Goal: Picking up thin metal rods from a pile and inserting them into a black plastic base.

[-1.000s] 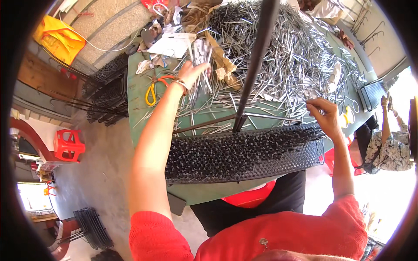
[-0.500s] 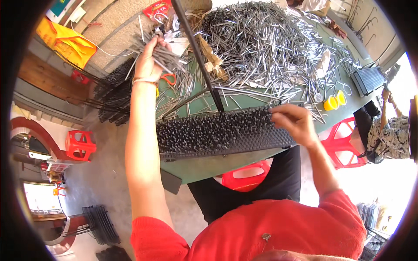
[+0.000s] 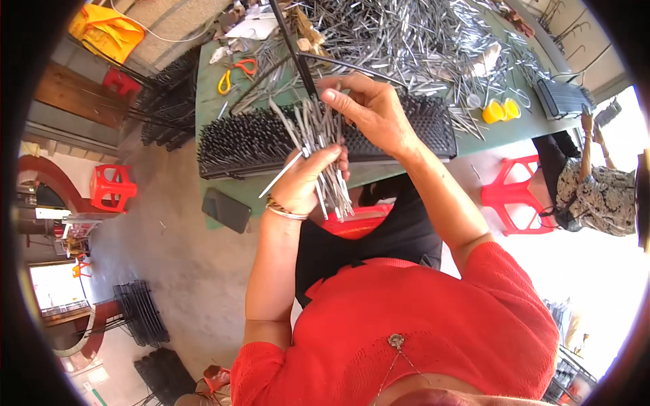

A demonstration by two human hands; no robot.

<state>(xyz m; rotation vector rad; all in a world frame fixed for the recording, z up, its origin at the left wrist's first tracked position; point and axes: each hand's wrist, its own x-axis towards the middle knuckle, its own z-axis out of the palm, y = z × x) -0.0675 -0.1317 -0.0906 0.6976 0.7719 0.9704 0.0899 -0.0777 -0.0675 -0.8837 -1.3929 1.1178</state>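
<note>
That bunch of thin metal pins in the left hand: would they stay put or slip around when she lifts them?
The metal pins look stiff and smooth, so some would likely slide; several already splay out of the left hand. The right hand touches their tops, perhaps steadying them. The bunch probably weighs little.

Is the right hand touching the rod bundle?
Touching. The head view shows the right hand with fingertips on the top of the rod bundle, which the left hand grips.

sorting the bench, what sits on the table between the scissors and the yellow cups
In the head view, between the scissors and yellow cups lie loose metal pins and the black spiked mat.
</note>
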